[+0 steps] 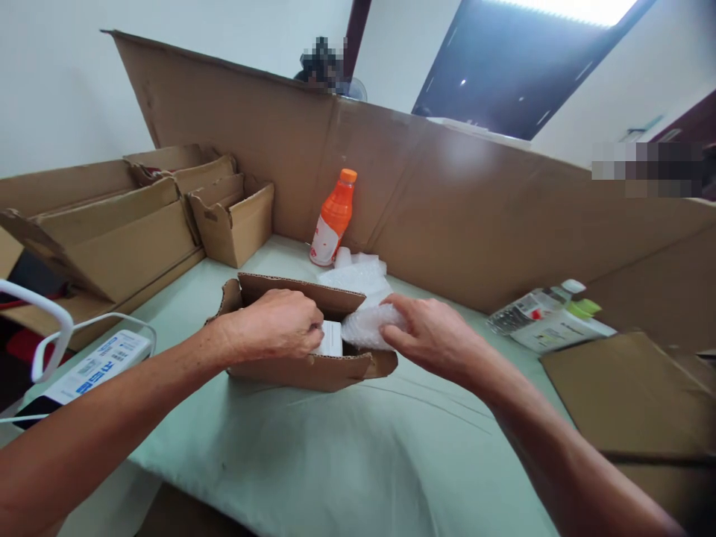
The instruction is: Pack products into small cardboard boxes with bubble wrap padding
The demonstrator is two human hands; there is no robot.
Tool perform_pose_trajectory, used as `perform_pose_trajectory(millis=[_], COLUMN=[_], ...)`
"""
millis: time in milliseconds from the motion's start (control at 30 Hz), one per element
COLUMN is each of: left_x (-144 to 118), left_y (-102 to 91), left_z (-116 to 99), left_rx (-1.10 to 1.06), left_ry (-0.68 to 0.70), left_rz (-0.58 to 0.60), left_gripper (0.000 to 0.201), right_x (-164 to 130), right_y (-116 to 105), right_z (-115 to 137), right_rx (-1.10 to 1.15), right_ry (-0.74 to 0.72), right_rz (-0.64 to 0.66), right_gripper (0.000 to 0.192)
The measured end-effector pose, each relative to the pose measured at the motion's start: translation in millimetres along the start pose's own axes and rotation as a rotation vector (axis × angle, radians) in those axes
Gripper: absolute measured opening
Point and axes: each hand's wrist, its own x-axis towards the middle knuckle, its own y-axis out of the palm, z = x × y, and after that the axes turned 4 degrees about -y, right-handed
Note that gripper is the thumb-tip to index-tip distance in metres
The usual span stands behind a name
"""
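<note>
- The open cardboard box (291, 375) stands on the pale green cloth (369, 440) in front of you; take it as the landmark.
- Your left hand (285, 322) reaches over the near wall into the box, its fingers bent and close together.
- Those fingers touch the small white carton (332, 340), which sits inside the box towards its right end; their tips are hidden, so you cannot tell whether they pinch it.
- Your right hand (422, 328) is at the box's right end, thumb and fingers pinching the bubble-wrap bundle (363, 328).
- That bundle lies at the box's right end, just beside the white carton.
- Behind the box you have more white wrapping (358, 277) and an upright orange bottle (334, 218).
- Left of the box and further back stand other cardboard boxes (240, 224); a printed white box (101, 365) lies to its left, nearer you.
- Well to the box's right, a clear bottle (529, 307) lies tilted near a flat brown cardboard piece (626, 395).
</note>
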Motion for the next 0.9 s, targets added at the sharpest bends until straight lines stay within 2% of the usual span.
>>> perform_pose_trajectory(millis=[133,300,367,433,500,633,767,900], left_x=[-1,-6,-7,-7,-5,-3,-3,-2], left_y=[-1.4,-1.6,-2.0,-2.9,-3.7,-2.2,0.8,-0.3], left_z=[-2,-3,-4,-5,-5,-3,-3,-4], left_rx=[0.049,0.06,0.074,0.089,0.094,0.089,0.095,0.107], left_ry=[-0.007,-0.006,-0.023,-0.028,-0.02,-0.013,-0.02,-0.021], left_rz=[-0.006,-0.047,-0.037,-0.03,-0.038,-0.053,-0.069,-0.08], left_gripper=[0.032,0.035,0.036,0.036,0.036,0.036,0.035,0.034], right_x=[14,33,34,31,28,29,34,33], right_y=[-11,1,3,2,0,3,15,22], right_z=[19,30,25,18,13,23,36,34], right_rx=[-0.178,-0.171,-0.149,-0.088,-0.045,-0.087,-0.13,-0.087], right_ry=[-0.038,-0.093,-0.119,-0.135,-0.12,-0.128,-0.153,-0.172], right_rz=[0.097,0.264,0.225,0.133,0.07,0.115,0.132,0.132], right_gripper=[0.023,0.022,0.025,0.031,0.026,0.014,0.018,0.023])
